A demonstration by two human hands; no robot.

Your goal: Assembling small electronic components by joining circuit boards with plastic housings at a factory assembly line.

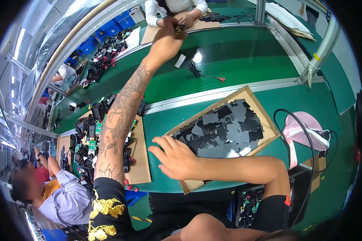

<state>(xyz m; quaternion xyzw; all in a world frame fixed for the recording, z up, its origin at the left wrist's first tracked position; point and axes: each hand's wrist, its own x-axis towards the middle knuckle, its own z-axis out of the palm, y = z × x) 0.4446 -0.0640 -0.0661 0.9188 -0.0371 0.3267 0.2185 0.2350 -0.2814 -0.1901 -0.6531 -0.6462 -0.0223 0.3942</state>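
Note:
My left arm reaches far across the green bench. At its end, my left hand [167, 42] is closed round a small dark thing [180, 29], too small to make out, close to a co-worker's hands. My right hand [176, 159] hovers by the near left side of a shallow cardboard tray [265, 150], fingers apart and holding nothing. Many thin black and dark grey flat pieces [225, 128] lie overlapped in that tray. Left of my right hand, under my left forearm, a heap of green circuit boards and black cables [90, 132] covers a cardboard sheet [142, 160].
A metal rail [197, 96] separates the near bench from the shiny green strip, where a black cable with a red plug [195, 71] and a white slip [180, 60] lie. A pink mesh cap [305, 128] and a black cord sit at right. Another person [60, 193] works at left.

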